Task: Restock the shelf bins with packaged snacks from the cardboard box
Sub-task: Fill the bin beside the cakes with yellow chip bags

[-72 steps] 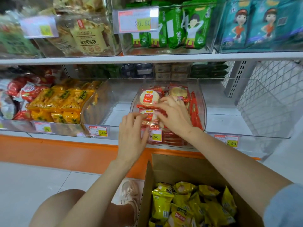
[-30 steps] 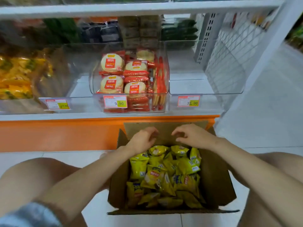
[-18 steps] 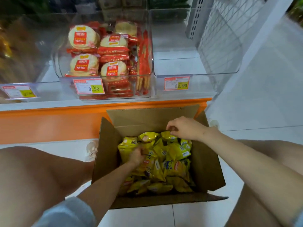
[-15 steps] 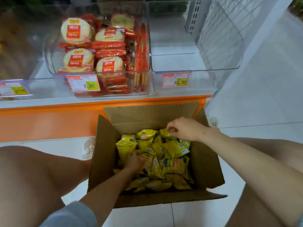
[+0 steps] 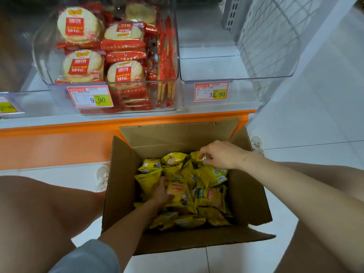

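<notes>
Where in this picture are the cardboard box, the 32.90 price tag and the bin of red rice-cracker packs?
cardboard box (image 5: 246, 198): head view, bare inner right wall.
32.90 price tag (image 5: 211, 92): head view, middle of the tag.
rice-cracker bin (image 5: 59, 95): head view, clear front wall left of its tag.

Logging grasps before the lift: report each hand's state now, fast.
Left hand: closed on the middle bag in the box.
Right hand: pinching the far bag.

There is one cardboard box (image 5: 250, 203), a left hand (image 5: 161, 192) and right hand (image 5: 219, 154) (two), three clear bins (image 5: 236, 79), three price tags (image 5: 211, 91), over a dozen chip bags (image 5: 209, 196).
</notes>
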Motion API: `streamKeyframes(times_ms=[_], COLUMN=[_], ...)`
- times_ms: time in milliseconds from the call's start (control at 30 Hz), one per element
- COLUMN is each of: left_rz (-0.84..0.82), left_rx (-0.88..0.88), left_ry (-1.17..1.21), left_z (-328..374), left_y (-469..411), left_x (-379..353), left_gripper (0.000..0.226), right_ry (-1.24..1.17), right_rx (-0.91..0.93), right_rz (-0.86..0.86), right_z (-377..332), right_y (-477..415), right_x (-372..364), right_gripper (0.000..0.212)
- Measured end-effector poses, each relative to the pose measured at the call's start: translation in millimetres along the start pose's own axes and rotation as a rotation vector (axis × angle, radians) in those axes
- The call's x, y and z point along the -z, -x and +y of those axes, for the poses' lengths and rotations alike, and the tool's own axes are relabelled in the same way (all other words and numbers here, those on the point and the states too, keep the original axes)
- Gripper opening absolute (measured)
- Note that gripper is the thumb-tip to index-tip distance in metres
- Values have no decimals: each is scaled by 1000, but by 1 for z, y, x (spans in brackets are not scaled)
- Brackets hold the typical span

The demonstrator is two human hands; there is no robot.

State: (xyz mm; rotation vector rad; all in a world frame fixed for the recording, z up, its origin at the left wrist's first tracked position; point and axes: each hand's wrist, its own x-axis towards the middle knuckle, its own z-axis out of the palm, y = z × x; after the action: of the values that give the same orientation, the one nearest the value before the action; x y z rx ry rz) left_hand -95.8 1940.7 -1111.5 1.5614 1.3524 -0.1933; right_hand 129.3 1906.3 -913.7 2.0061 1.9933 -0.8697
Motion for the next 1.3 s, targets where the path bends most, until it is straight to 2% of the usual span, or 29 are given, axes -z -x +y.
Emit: streamKeyframes(times_ms=[100,233,400,467,533,600,767,833,933,1000,1133,1200,1300], left_rz=[-42,-124,-158,-157,-146,-146,-249,-295,-302,-222,42,160,149], left_rx=[22,57,-118,-177,-222,-279,-433,-470,-433,-343,-146,-104,-1], left_ry=[150,298,464,537,579,574,572,605,608,569,377,103,-385], left_z=[12,28,56,66,73,78,101,111,112,102,60,32,6], left_y=[6,16,35,41,45,48,61,68,69,61,24,3,-10], left_x=[-5,0,16,19,21,22,29,30,33,37,49,57,64], left_gripper=[74,61,51,40,25,19,35,48,74,72,40,44,63], right_ry=[-16,-88,-184,-225,-266,-306,-528,-576,-570,-523,-401,-360,-339], right_rx=[-10,-44,-106,-144,-188,-218,-279,-291,-281,-275,-271,-250,-216], right_rz=[-22,-56,-107,-112,-81,-16,42,24,82,146,221,223,198], right_z=[-1,2,10,14,17,19,24,24,26,29,31,31,30], right_y=[3,5,8,9,9,10,11,11,12,12,13,14,11], right_x=[-1,-5,-15,-19,-19,-17,-11,-10,-9,-8,-7,-6,-6], right_gripper=[29,29,30,33,39,43,43,35,18,12,6,10,10])
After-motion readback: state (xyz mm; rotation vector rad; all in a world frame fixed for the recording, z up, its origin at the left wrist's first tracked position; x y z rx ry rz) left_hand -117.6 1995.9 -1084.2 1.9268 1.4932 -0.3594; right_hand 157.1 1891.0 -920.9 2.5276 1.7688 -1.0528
